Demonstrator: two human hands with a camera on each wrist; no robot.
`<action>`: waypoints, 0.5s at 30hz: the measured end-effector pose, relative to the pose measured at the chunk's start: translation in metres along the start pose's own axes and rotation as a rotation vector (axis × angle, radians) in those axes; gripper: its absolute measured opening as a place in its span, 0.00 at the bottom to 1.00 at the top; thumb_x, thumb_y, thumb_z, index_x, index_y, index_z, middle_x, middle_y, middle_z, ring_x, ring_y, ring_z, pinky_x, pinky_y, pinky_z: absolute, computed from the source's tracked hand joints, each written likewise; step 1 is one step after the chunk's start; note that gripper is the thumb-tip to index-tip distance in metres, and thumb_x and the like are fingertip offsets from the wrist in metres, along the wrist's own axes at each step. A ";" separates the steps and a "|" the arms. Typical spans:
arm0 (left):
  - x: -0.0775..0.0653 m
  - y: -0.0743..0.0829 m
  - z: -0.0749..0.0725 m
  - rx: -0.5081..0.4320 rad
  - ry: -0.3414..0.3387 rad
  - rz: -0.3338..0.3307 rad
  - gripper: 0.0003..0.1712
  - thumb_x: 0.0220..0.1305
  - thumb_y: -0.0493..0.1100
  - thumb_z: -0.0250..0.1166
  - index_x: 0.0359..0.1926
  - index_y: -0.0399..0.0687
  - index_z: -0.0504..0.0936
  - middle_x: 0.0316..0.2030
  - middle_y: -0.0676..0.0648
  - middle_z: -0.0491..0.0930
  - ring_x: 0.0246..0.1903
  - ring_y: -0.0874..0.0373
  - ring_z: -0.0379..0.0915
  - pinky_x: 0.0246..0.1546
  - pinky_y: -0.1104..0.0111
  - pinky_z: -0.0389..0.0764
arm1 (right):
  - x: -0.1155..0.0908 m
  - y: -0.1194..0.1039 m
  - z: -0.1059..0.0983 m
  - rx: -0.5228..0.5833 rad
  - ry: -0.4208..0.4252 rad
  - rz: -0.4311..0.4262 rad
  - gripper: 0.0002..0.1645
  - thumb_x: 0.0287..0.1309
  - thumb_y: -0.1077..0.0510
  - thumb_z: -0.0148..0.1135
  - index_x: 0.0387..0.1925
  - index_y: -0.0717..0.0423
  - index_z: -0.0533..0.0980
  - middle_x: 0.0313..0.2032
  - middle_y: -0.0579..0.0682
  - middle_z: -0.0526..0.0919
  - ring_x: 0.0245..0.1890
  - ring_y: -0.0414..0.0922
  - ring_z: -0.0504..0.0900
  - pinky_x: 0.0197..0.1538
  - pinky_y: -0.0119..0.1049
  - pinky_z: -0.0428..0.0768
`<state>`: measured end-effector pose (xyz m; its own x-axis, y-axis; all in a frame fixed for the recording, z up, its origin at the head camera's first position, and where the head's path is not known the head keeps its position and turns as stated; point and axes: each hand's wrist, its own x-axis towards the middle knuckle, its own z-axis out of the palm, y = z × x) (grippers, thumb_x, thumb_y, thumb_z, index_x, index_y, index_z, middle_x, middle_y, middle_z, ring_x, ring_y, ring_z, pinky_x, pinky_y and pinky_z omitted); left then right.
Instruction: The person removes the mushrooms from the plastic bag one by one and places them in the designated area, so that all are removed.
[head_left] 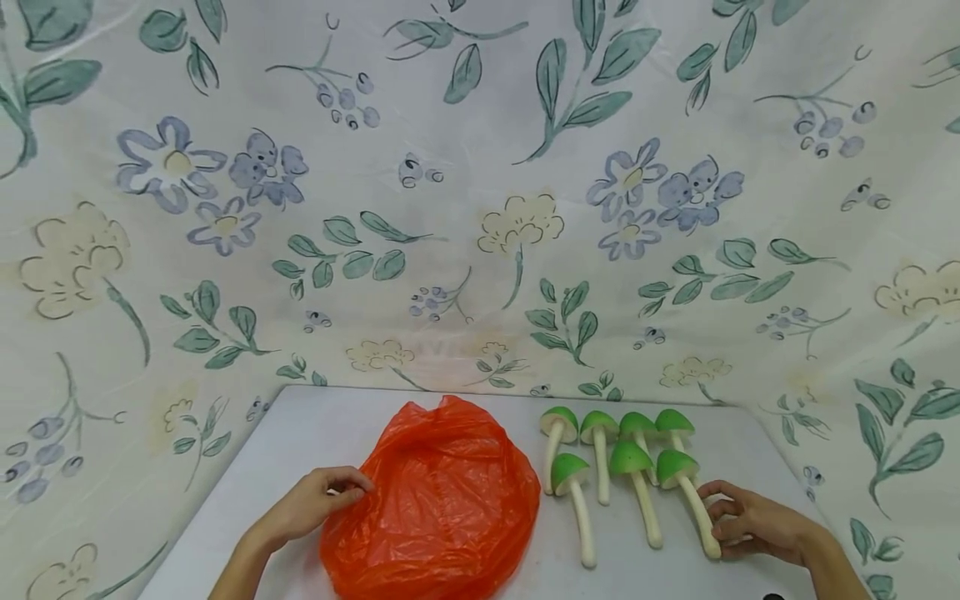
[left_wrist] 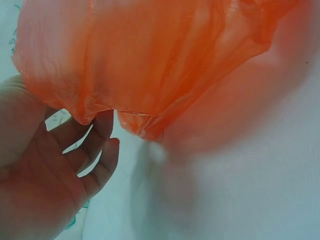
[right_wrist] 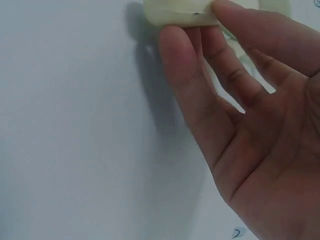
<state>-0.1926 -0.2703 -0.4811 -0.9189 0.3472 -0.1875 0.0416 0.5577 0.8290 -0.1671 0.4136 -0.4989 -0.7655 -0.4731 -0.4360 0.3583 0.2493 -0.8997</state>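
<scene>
A crumpled red plastic bag lies spread on the table, its mouth facing up. My left hand pinches the bag's left rim between thumb and fingers; in the left wrist view, the thin orange-red plastic covers some fingertips of that hand. On the right, my right hand holds the pale stem of a green-capped toy mushroom near its lower end. From the right wrist, the thumb and fingers of this hand meet the stem from both sides.
Several more green-capped mushrooms lie in two rough rows between the bag and my right hand. The white table is bordered by a flower-patterned cloth at the back and sides. A small dark object shows at the bottom edge.
</scene>
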 end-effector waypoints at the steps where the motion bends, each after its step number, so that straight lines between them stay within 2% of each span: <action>1: 0.000 0.000 0.000 0.004 0.005 0.003 0.12 0.71 0.45 0.63 0.49 0.46 0.84 0.47 0.47 0.82 0.45 0.50 0.72 0.44 0.63 0.78 | -0.001 0.001 0.000 -0.005 -0.002 0.010 0.29 0.67 0.63 0.58 0.65 0.59 0.61 0.44 0.53 0.77 0.43 0.48 0.81 0.48 0.46 0.83; 5: 0.003 0.001 -0.001 0.008 0.028 0.016 0.12 0.72 0.46 0.62 0.50 0.46 0.84 0.46 0.47 0.82 0.45 0.50 0.73 0.44 0.65 0.78 | 0.000 -0.002 -0.001 -0.047 0.019 0.027 0.30 0.65 0.63 0.59 0.65 0.62 0.62 0.43 0.54 0.78 0.42 0.50 0.81 0.47 0.47 0.83; 9: 0.003 0.004 0.000 -0.023 0.029 0.015 0.14 0.72 0.47 0.62 0.52 0.46 0.82 0.48 0.46 0.81 0.44 0.51 0.74 0.45 0.63 0.79 | -0.006 -0.009 -0.004 -0.169 0.119 0.072 0.29 0.67 0.58 0.58 0.63 0.66 0.64 0.45 0.56 0.78 0.42 0.51 0.81 0.45 0.48 0.82; 11: -0.001 0.007 0.000 -0.025 0.014 0.016 0.16 0.71 0.47 0.63 0.55 0.47 0.80 0.51 0.43 0.80 0.44 0.51 0.77 0.46 0.60 0.81 | -0.009 -0.013 -0.006 -0.287 0.235 0.060 0.26 0.70 0.54 0.57 0.61 0.67 0.67 0.42 0.56 0.79 0.39 0.51 0.80 0.41 0.47 0.82; 13: -0.007 0.011 -0.002 -0.004 0.009 0.023 0.20 0.71 0.48 0.64 0.60 0.48 0.76 0.55 0.38 0.78 0.45 0.50 0.79 0.46 0.56 0.83 | -0.010 -0.017 -0.007 -0.491 0.403 0.001 0.28 0.72 0.48 0.55 0.59 0.69 0.69 0.39 0.56 0.79 0.35 0.50 0.78 0.37 0.44 0.80; 15: -0.013 0.018 -0.008 0.068 0.042 0.060 0.26 0.70 0.50 0.64 0.65 0.51 0.71 0.60 0.35 0.73 0.48 0.46 0.80 0.46 0.52 0.83 | -0.009 -0.023 -0.006 -0.722 0.607 -0.081 0.32 0.73 0.43 0.54 0.59 0.68 0.69 0.40 0.61 0.79 0.36 0.56 0.79 0.36 0.50 0.80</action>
<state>-0.1832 -0.2707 -0.4592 -0.9296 0.3501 -0.1154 0.1220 0.5876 0.7999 -0.1714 0.4169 -0.4737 -0.9936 -0.0421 -0.1045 0.0303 0.7937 -0.6076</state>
